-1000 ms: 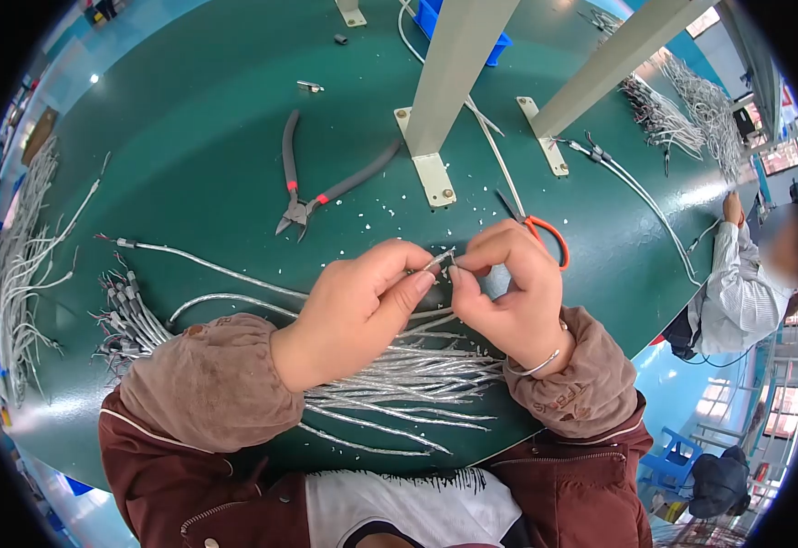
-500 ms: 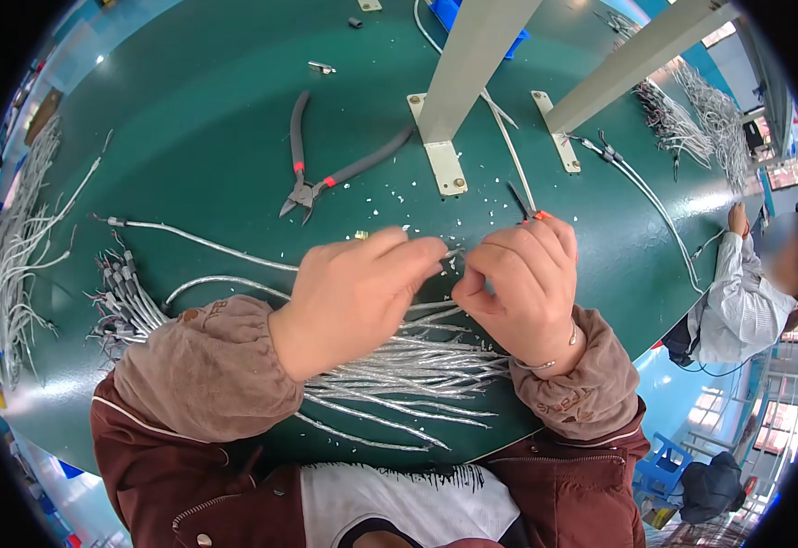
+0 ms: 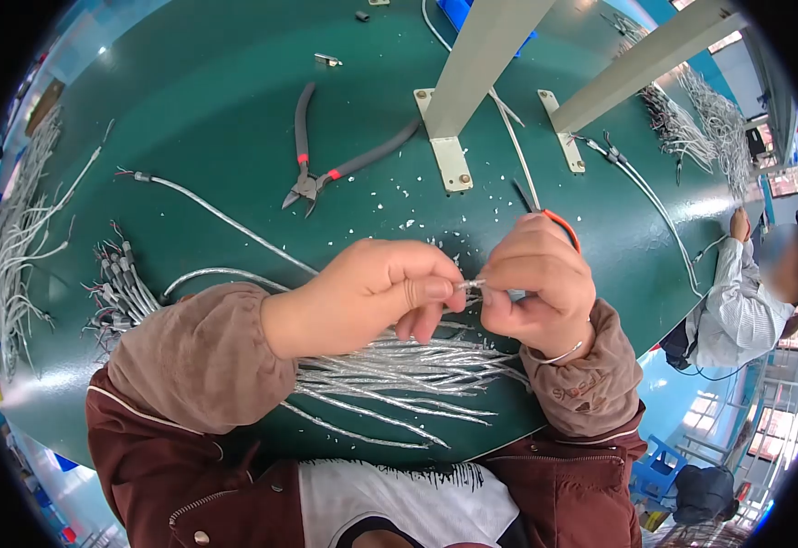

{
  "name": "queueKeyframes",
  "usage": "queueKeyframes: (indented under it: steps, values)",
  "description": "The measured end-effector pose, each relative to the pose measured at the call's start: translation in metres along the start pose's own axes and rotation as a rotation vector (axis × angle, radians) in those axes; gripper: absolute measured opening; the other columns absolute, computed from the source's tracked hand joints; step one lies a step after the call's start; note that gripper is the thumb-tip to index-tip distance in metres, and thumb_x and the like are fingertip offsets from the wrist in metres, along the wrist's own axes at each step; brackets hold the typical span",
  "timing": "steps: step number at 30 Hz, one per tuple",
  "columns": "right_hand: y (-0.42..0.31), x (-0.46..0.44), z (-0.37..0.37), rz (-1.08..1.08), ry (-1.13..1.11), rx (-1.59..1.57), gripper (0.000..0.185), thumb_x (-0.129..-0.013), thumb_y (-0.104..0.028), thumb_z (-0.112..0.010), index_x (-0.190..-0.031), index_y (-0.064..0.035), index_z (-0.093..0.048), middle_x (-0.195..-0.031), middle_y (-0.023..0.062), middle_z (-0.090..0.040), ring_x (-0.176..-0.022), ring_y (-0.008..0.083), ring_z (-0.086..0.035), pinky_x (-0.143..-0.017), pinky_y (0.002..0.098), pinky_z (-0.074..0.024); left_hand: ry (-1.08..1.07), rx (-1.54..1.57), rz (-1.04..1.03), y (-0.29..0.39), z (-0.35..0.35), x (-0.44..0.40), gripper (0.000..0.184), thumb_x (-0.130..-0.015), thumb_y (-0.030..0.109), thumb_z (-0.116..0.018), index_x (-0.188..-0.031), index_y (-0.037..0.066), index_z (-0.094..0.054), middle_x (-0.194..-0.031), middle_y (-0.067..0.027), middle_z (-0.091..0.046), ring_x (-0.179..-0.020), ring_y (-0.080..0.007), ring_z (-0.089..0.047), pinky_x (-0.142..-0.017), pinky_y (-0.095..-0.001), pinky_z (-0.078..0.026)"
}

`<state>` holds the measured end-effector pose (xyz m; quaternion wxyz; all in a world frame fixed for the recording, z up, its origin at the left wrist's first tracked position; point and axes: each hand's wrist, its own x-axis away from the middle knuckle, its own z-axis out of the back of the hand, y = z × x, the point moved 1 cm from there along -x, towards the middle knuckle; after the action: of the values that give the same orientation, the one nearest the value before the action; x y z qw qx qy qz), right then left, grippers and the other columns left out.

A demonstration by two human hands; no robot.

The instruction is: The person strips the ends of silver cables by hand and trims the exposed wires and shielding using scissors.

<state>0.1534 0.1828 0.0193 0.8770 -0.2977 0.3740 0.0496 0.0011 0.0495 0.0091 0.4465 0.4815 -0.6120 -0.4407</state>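
In the head view, my left hand pinches a silver shielded cable between thumb and forefinger. A short stretch of this cable shows between my hands. My right hand is closed on the same piece from the other side, thumb and forefinger pressed together. Behind the right knuckles are an orange handle and a dark blade of a cutting tool, partly covered by the hand; whether the hand touches it I cannot tell. Below both hands lies a bundle of silver cables, their connector ends at left.
Diagonal cutters with dark handles lie open on the green table. Two metal posts are bolted beyond my hands. White scraps are scattered about. More cables lie at left and far right. Another person sits at right.
My hands have come together on the cable, and its silver stretch now shows clearly between the fingertips. More of the orange handle shows behind my right hand. The view has shifted slightly.
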Motion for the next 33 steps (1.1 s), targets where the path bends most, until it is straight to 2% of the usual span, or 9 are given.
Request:
queueKeyframes:
  steps: [4,8,9,12,17,23,28,31,33]
  values:
    - [-0.009,0.002,0.004,0.235,0.005,0.327,0.029,-0.054,-0.001,-0.071,-0.081,-0.0068,-0.063,-0.079,0.0023,-0.060,-0.068,0.0175,-0.056,-0.062,0.0306,-0.0421,-0.032,0.227,-0.008,-0.005,-0.002,0.000,0.024,-0.100,0.020,-0.043,-0.096,-0.001,-0.054,-0.064,-0.0059,-0.058,-0.056,-0.0100,-0.054,-0.053,-0.0227,-0.044]
    - [-0.018,0.005,-0.001,0.421,-0.033,0.609,0.029,-0.056,-0.014,-0.070,-0.083,-0.0062,-0.063,-0.083,0.0016,-0.060,-0.070,0.0161,-0.054,-0.062,0.0309,-0.0402,0.007,0.240,0.054,-0.006,-0.005,0.000,0.026,-0.101,0.023,-0.041,-0.094,0.000,-0.052,-0.061,-0.0048,-0.055,-0.053,-0.0094,-0.051,-0.051,-0.0219,-0.041]
    - [-0.018,0.005,-0.002,0.422,-0.032,0.630,0.027,-0.053,-0.007,-0.070,-0.079,-0.0069,-0.063,-0.081,0.0013,-0.059,-0.069,0.0164,-0.054,-0.063,0.0318,-0.0404,0.019,0.239,0.060,-0.004,-0.005,0.000,0.026,-0.101,0.024,-0.041,-0.094,0.001,-0.052,-0.061,-0.0045,-0.055,-0.052,-0.0091,-0.050,-0.050,-0.0217,-0.041]
    - [-0.012,0.003,-0.008,0.186,0.012,0.555,0.029,-0.050,-0.003,-0.069,-0.077,-0.0068,-0.060,-0.078,0.0013,-0.058,-0.068,0.0160,-0.054,-0.063,0.0315,-0.0403,0.073,0.198,0.049,-0.005,-0.005,0.000,0.027,-0.101,0.024,-0.041,-0.094,0.001,-0.052,-0.061,-0.0032,-0.054,-0.053,-0.0080,-0.049,-0.051,-0.0213,-0.040]
    - [-0.006,0.004,-0.012,-0.425,0.022,-0.064,0.018,-0.062,0.001,-0.067,-0.078,-0.0034,-0.058,-0.076,0.0063,-0.060,-0.067,0.0192,-0.056,-0.063,0.0297,-0.0430,0.164,0.084,-0.003,-0.008,-0.003,-0.001,0.026,-0.101,0.025,-0.041,-0.096,0.003,-0.053,-0.065,-0.0009,-0.054,-0.057,-0.0061,-0.049,-0.052,-0.0207,-0.040]
    - [-0.004,0.007,-0.014,-0.470,0.080,-0.189,0.019,-0.062,0.006,-0.065,-0.077,-0.0039,-0.059,-0.076,0.0060,-0.061,-0.068,0.0191,-0.057,-0.064,0.0301,-0.0434,0.170,0.009,0.001,-0.008,-0.005,-0.001,0.026,-0.100,0.026,-0.043,-0.096,0.003,-0.055,-0.065,0.0002,-0.054,-0.058,-0.0052,-0.050,-0.052,-0.0201,-0.040]
    - [-0.012,0.002,-0.007,-0.020,0.074,0.457,0.023,-0.056,0.002,-0.066,-0.075,-0.0090,-0.059,-0.076,0.0008,-0.060,-0.068,0.0154,-0.057,-0.068,0.0324,-0.0373,0.179,-0.123,0.006,-0.002,-0.009,0.000,0.024,-0.099,0.021,-0.046,-0.092,0.001,-0.056,-0.064,0.0008,-0.052,-0.057,-0.0037,-0.047,-0.052,-0.0190,-0.038]
    - [-0.018,0.001,-0.004,0.200,0.026,0.729,0.022,-0.054,-0.006,-0.066,-0.075,-0.0112,-0.060,-0.077,-0.0018,-0.059,-0.069,0.0122,-0.057,-0.069,0.0321,-0.0311,0.261,-0.303,-0.031,-0.003,-0.010,-0.001,0.022,-0.093,0.019,-0.053,-0.086,-0.001,-0.058,-0.056,-0.0110,-0.051,-0.051,-0.0166,-0.051,-0.050,-0.0330,-0.040]
    - [-0.017,0.004,-0.004,0.324,0.009,0.829,0.022,-0.055,-0.015,-0.063,-0.077,-0.0111,-0.062,-0.079,-0.0032,-0.060,-0.072,0.0104,-0.058,-0.070,0.0309,-0.0269,0.241,-0.380,-0.044,-0.007,-0.011,0.000,0.022,-0.096,0.018,-0.050,-0.089,-0.001,-0.057,-0.064,-0.0035,-0.053,-0.060,-0.0081,-0.048,-0.055,-0.0259,-0.041]
